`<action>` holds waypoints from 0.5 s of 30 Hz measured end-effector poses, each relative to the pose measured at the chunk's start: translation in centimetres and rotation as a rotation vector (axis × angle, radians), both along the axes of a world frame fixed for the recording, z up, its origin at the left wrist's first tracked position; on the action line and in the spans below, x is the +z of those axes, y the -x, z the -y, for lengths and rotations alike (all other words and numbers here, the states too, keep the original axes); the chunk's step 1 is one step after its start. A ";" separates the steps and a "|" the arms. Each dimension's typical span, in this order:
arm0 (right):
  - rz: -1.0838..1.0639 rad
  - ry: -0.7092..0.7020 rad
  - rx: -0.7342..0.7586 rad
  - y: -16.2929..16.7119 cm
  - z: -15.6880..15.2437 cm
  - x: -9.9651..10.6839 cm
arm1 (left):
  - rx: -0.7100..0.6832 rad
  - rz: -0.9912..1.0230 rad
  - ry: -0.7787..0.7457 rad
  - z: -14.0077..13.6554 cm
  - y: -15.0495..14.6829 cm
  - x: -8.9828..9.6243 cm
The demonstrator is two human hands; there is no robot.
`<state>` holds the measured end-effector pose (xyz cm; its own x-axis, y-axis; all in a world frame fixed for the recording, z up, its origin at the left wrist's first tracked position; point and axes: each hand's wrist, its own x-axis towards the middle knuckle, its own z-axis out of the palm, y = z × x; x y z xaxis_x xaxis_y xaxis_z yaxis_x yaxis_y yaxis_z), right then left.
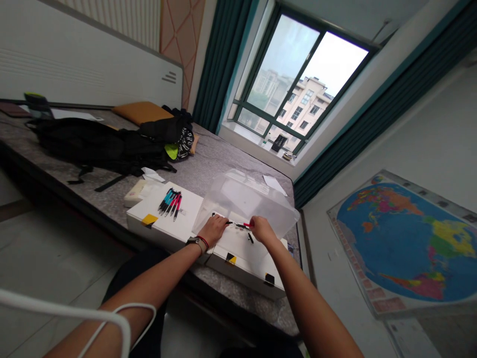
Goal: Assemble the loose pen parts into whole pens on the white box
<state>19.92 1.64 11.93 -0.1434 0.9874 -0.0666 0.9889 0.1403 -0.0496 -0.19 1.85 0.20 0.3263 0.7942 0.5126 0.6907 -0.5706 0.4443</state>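
Note:
My left hand [214,230], with a watch and a red band at its wrist, is closed on a small black pen part [229,222]. A short way to the right, my right hand [261,229] pinches a red pen part [246,224]. Both hands are just above a white box [238,251] with black and yellow corner stickers. Small dark pieces lie between them, too small to tell apart, and a black pen piece [251,238] rests below my right fingers. Several blue, black and red pens [170,203] lie side by side on another white box [193,199] at the left.
Behind my hands a translucent plastic bin [242,196] stands tilted. A tissue pack [143,191] sits by the left box. Black backpack [93,144] and orange cushion [143,113] are farther back on the grey bed [212,151]. A white cable [74,312] crosses near my left forearm.

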 end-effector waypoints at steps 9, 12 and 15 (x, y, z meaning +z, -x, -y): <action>0.016 -0.055 -0.017 -0.3 0.1 0.0 | -0.009 0.007 -0.011 0.1 0.0 -0.1; 0.024 -0.065 0.001 -0.3 0.1 -0.1 | -0.008 -0.007 -0.012 0.1 0.0 0.0; 0.038 -0.059 0.012 -0.2 0.1 -0.2 | -0.008 -0.013 -0.014 0.0 0.0 0.0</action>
<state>20.08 1.54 11.70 -0.1533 0.9881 -0.0137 0.9882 0.1533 -0.0032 -0.20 1.82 0.17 0.3395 0.7842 0.5194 0.6918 -0.5823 0.4270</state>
